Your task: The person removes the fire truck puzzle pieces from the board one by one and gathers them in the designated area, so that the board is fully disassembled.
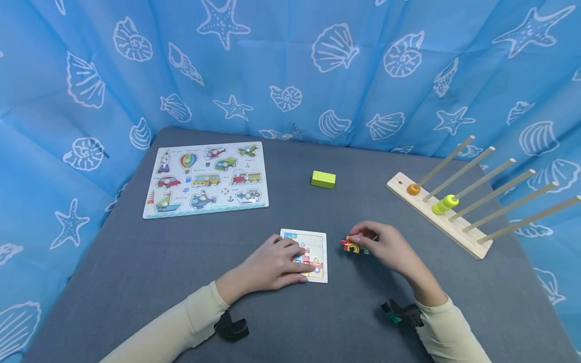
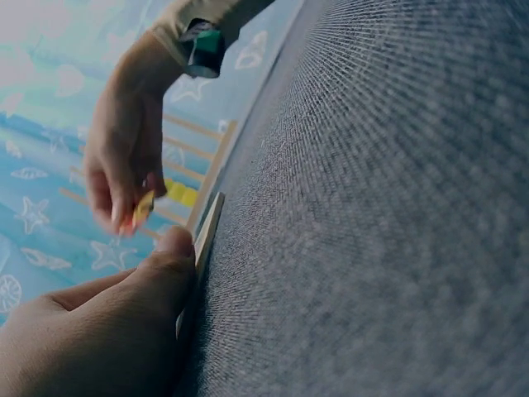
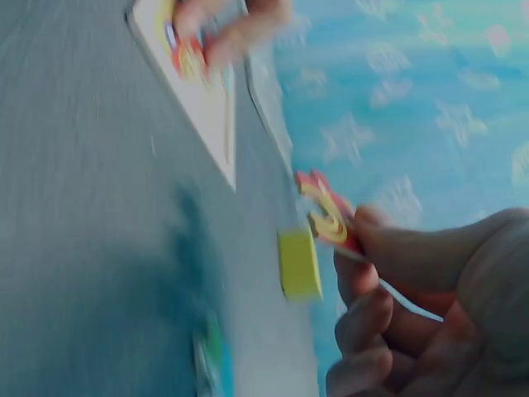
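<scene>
My left hand point(image 1: 278, 263) lies over a small square jigsaw tray point(image 1: 325, 259) with a pale wooden rim. Its extended fingers rest on the fitted pieces point(image 1: 306, 256) and partly hide them; the thumb is at the tray's near edge. To the right of the tray, my right hand point(image 1: 388, 247) pinches a red and yellow jigsaw piece point(image 3: 331, 219) between thumb and fingers, held above the table. A blurred green and blue piece point(image 3: 213, 356) lies on the cloth below the right hand, mostly hidden by it in the head view.
A yellow-green block point(image 1: 323, 179) lies beyond the tray. At the back left is a vehicle peg puzzle point(image 1: 206, 179). On the right stands a wooden base with tall rods point(image 1: 440, 217), bearing orange and yellow-green beads. A blue shell-print curtain point(image 1: 290, 65) hangs behind the grey table.
</scene>
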The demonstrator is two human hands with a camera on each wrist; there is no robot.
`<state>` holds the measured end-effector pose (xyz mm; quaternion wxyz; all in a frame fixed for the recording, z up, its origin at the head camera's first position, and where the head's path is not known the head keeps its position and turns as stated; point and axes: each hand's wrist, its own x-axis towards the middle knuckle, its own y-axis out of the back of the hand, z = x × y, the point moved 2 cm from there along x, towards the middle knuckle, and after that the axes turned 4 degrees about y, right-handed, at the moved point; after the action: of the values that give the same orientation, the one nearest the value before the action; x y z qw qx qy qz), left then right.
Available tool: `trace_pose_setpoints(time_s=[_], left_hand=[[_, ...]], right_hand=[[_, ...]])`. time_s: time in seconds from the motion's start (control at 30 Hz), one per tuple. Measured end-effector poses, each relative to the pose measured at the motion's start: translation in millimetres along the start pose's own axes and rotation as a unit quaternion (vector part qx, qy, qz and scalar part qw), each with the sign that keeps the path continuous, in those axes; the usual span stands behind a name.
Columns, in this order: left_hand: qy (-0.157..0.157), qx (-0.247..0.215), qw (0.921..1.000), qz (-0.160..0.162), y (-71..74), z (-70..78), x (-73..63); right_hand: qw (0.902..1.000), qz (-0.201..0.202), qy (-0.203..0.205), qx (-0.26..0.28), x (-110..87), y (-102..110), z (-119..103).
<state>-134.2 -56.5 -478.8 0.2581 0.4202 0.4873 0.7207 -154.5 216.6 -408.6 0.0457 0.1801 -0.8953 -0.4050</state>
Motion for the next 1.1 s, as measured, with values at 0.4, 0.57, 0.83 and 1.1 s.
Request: trace_pose_setpoints(time_s=[0.4, 0.57, 0.83, 1.1], left_hand=[[0.006, -0.025, 0.9996, 0.013, -2.7, -1.0, -1.0], [0.005, -0.029, 0.9995, 0.014, -1.0, -0.5, -0.5], [0.01, -0.034, 0.9992, 0.018, -1.2, -1.3, -1.7], [0.008, -0.031, 0.9994, 0.014, -2.9, -2.7, -2.0]], right_hand=[[0.998, -0.008, -0.051, -0.037, -53.3, 33, 52], [0.9972, -0.014, -0.072, -0.016, -61.7, 27, 62], [0.9994, -0.017, -0.025, 0.014, -45.9, 11, 48], [0.9993, -0.035, 0.006, 0.015, -47.5, 11, 46]])
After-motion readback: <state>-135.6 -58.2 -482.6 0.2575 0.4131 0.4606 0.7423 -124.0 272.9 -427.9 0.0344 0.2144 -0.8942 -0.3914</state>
